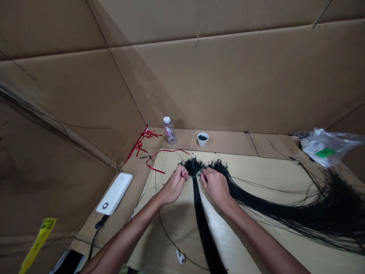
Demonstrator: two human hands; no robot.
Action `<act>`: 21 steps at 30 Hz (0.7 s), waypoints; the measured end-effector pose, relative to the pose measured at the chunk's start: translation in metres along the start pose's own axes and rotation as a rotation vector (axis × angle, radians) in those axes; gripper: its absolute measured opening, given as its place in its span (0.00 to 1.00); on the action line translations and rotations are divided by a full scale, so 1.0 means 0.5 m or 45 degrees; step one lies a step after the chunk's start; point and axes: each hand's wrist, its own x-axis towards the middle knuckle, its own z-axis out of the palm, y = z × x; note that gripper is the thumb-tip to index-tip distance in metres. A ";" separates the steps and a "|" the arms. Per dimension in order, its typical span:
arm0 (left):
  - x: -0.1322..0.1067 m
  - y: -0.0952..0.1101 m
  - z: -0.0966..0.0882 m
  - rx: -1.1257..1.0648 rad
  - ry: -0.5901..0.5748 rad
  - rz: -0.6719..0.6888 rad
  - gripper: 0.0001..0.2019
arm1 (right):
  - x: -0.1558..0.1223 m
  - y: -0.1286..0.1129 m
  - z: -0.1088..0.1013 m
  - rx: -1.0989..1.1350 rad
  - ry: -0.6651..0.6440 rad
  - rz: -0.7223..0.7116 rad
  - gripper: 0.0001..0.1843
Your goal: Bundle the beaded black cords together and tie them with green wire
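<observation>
A long bundle of black strands [203, 224] runs from the front edge up the board, its frizzy, knotted dark tips [193, 166] spread at the far end. Just below those tips a thin green thread [194, 176] crosses the bundle's neck. My left hand [177, 182] is closed in a pinch at the left of the neck, and my right hand [214, 185] pinches at the right; the thread runs between their fingertips, though its ends are hidden. Behind my right hand, a second black strand bundle [256, 199] with similar tips sweeps off to the right.
At the back stand a clear bottle [170, 131] and a white cup [202, 140] with dark bits inside. Red ribbon [155, 168], a white power bank [115, 193] and an earbud [180, 257] lie leftward. A plastic bag [327, 146] sits far right. Cardboard walls [228, 80] enclose the board.
</observation>
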 end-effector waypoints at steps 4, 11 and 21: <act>-0.006 0.002 0.007 0.164 -0.027 0.003 0.05 | -0.001 0.001 -0.007 -0.004 -0.011 -0.011 0.15; 0.000 0.002 0.018 0.402 0.001 0.056 0.06 | -0.004 -0.002 -0.006 -0.019 -0.041 -0.030 0.15; 0.000 -0.004 0.020 0.496 0.099 0.027 0.09 | -0.004 -0.003 -0.015 -0.020 -0.087 -0.065 0.15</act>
